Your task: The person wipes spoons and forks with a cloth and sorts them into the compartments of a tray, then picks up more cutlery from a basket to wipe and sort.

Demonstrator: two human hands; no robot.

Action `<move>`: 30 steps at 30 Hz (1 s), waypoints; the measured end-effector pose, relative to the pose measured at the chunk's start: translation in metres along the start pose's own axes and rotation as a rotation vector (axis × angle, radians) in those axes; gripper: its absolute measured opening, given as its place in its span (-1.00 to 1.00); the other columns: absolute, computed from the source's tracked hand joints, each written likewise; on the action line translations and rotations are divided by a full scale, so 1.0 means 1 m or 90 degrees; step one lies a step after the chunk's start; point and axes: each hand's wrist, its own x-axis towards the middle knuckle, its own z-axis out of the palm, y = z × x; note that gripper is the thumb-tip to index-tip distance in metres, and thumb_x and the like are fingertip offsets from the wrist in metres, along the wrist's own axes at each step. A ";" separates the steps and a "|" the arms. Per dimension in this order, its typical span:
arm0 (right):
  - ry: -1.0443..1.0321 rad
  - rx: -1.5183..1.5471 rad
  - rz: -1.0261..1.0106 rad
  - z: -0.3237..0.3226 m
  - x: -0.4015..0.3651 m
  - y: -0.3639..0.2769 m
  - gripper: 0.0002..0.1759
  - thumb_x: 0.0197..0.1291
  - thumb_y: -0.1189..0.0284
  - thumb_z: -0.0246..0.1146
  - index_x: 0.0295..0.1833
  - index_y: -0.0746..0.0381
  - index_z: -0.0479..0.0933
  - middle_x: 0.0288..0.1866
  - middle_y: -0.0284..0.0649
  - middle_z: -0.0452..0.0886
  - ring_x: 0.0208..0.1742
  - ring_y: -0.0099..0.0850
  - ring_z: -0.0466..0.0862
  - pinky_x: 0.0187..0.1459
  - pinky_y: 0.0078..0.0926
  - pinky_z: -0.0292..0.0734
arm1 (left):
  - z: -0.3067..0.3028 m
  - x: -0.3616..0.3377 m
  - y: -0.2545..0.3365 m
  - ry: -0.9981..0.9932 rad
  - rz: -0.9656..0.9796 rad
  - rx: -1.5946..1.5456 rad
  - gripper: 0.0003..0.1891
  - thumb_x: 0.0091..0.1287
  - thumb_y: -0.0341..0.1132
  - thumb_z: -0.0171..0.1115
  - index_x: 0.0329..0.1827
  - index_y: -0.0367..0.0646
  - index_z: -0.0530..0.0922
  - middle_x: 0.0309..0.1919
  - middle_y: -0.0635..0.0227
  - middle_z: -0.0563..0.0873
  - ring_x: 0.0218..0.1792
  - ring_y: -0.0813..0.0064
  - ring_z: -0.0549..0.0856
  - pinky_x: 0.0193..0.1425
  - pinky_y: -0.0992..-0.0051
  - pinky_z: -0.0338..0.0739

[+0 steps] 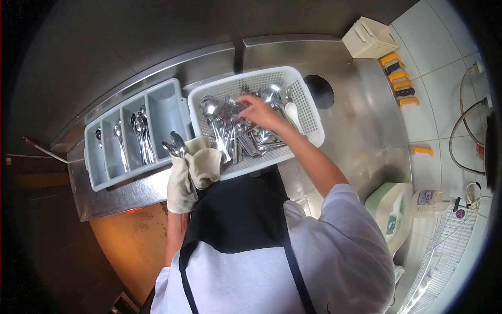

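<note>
My left hand (179, 191), wrapped in a cream cloth (206, 165), grips several metal spoons (177, 144) whose bowls stick up above the fabric. The cloth hides its fingers. Over a white perforated basket (308, 112), my right hand (260, 113) reaches down to a heap of mixed metal cutlery (246, 138). Its thumb and forefinger are apart, and I see nothing held between them. A white spoon (292, 112) lies on the basket's right side. Left of the basket is a grey cutlery tray (170, 112) with spoons (140, 128) in its compartments; the rightmost compartment is bare.
The steel counter (355, 115) has a round dark hole (319, 91) right of the basket. Yellow-handled knives (400, 83) line the tiled wall below a cream holder (368, 39). At right are a green-white container (387, 214) and a plastic jug (430, 203).
</note>
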 end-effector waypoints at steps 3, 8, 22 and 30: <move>0.003 -0.194 0.036 -0.024 -0.028 -0.007 -0.61 0.23 0.46 0.32 0.20 0.13 0.59 -0.03 -0.09 0.70 -0.12 -0.24 0.74 -0.13 -0.31 0.62 | 0.018 -0.005 0.002 0.049 0.008 0.000 -0.55 0.62 0.02 -0.05 0.33 -0.12 0.38 -0.01 0.30 0.66 -0.13 0.43 0.72 -0.20 0.42 0.71; -0.209 -0.478 -0.114 -0.048 -0.074 0.010 -0.74 0.08 0.41 0.32 -0.08 0.17 0.69 -0.16 -0.09 0.70 -0.10 -0.07 0.72 -0.06 -0.05 0.59 | 0.017 0.000 0.003 0.071 0.006 -0.005 -0.56 0.61 0.03 -0.04 0.28 -0.12 0.41 -0.11 0.35 0.67 -0.27 0.51 0.71 -0.35 0.52 0.67; -0.197 -0.605 -0.365 -0.043 -0.066 0.006 -0.88 0.08 0.43 0.35 -0.31 0.25 0.66 -0.14 -0.13 0.65 -0.02 -0.13 0.71 -0.10 -0.15 0.61 | 0.011 0.000 0.011 0.003 0.003 0.021 -0.53 0.63 0.01 -0.08 0.37 -0.14 0.36 0.05 0.15 0.67 -0.10 0.30 0.75 -0.27 0.42 0.70; -0.236 -0.627 -0.221 -0.064 -0.062 -0.055 -0.90 0.10 0.44 0.34 -0.30 0.24 0.65 -0.27 -0.05 0.71 -0.14 -0.05 0.73 -0.10 -0.06 0.56 | 0.016 0.002 0.009 0.008 -0.004 0.075 -0.53 0.64 -0.03 -0.10 0.46 -0.09 0.31 0.09 0.20 0.66 0.01 0.29 0.73 -0.15 0.39 0.72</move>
